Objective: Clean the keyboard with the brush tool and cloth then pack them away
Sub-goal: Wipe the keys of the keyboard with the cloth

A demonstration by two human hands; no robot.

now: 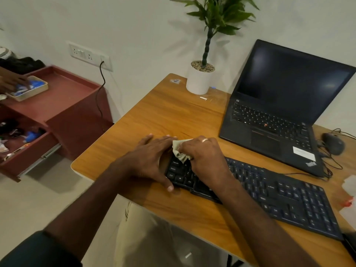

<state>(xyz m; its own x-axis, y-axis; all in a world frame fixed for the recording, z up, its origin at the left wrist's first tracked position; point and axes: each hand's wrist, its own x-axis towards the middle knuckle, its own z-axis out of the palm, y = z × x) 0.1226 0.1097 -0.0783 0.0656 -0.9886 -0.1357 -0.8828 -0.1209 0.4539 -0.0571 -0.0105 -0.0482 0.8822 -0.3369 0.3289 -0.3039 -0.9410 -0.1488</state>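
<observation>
The right hand [200, 153] pinches the cloth [180, 149] on the keyboard's [279, 193] left-end keys, the flat-fingered left hand [152, 160] steadies that end, so wiping seems underway, packing undone.

Keyboard up front, laptop behind it.
Keyboard [269, 191] lies along the tabletop's [173, 112] near edge; laptop [279, 112] behind it at the far right, mouse [333, 143] right of that, plant pot [200, 78] by the far edge.
</observation>
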